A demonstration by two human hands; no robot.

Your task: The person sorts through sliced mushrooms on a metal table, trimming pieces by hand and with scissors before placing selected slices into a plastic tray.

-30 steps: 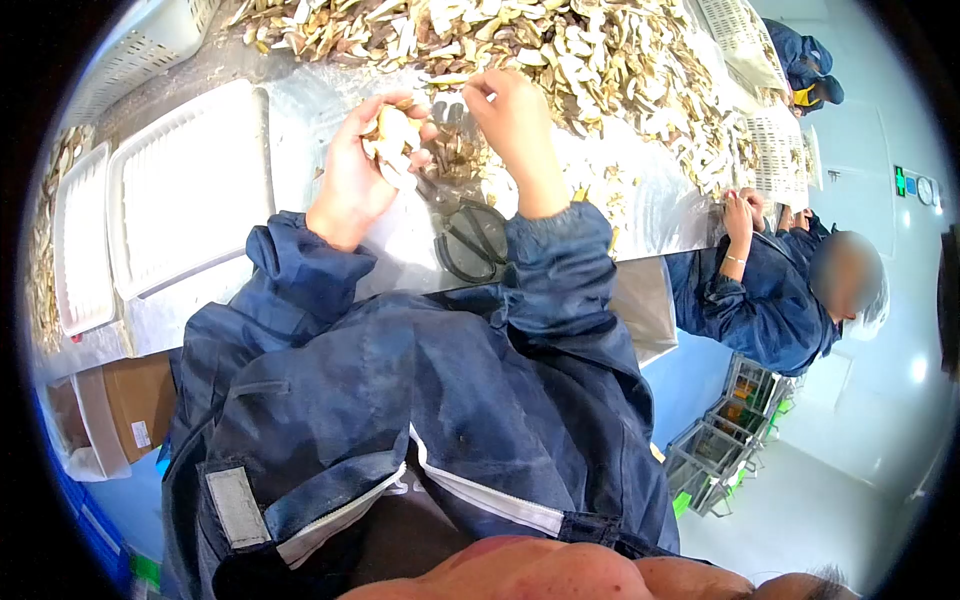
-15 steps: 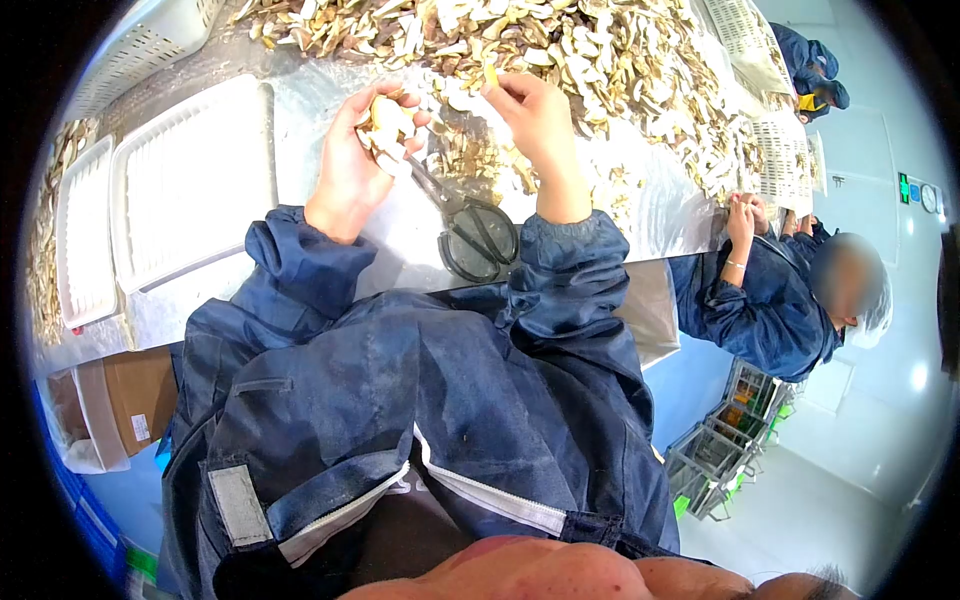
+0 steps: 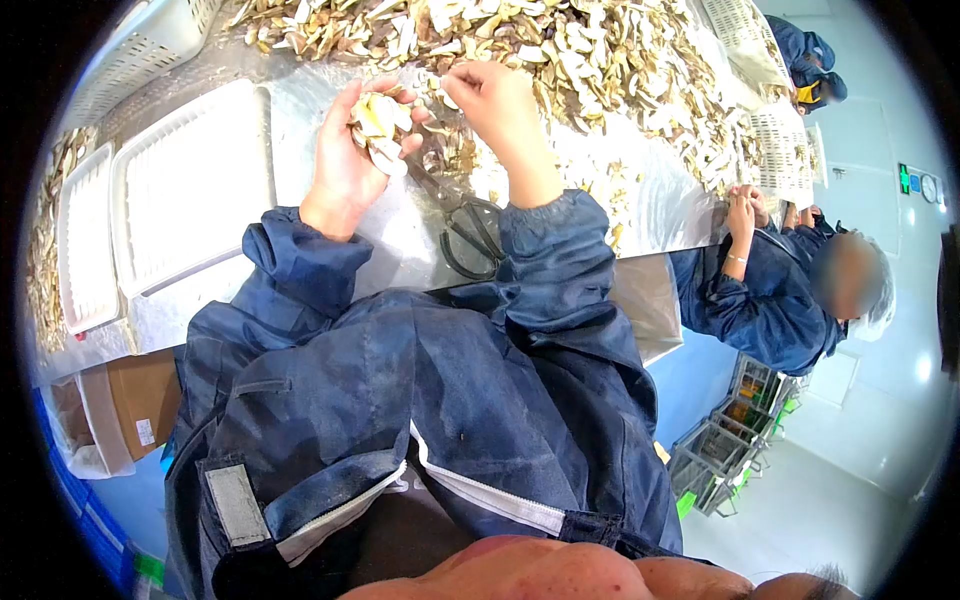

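My left hand (image 3: pixel 343 165) is turned palm up, its fingers curled around a small bunch of pale, yellowish mushroom slices (image 3: pixel 380 122). Just to the right, my right hand (image 3: pixel 497 105) is closed in a pinch at the near edge of a heap of sliced mushrooms (image 3: pixel 590 60). What its fingertips hold, if anything, is hidden. Below it on the metal table lies a pair of black-handled scissors (image 3: pixel 462 245), partly covered by my right forearm and sleeve.
Two white ribbed trays (image 3: pixel 195 190) (image 3: pixel 88 240) lie at the left. A white perforated basket (image 3: pixel 145 60) stands at the upper left, more baskets (image 3: pixel 783 150) at the right. A co-worker (image 3: pixel 770 290) in blue handles slices at the table's right. Wire racks (image 3: pixel 715 460) stand behind.
My right hand has moved left toward my left hand, and the yellow slice seen at its fingertips no longer shows there. A yellow slice now shows on top in my left hand.
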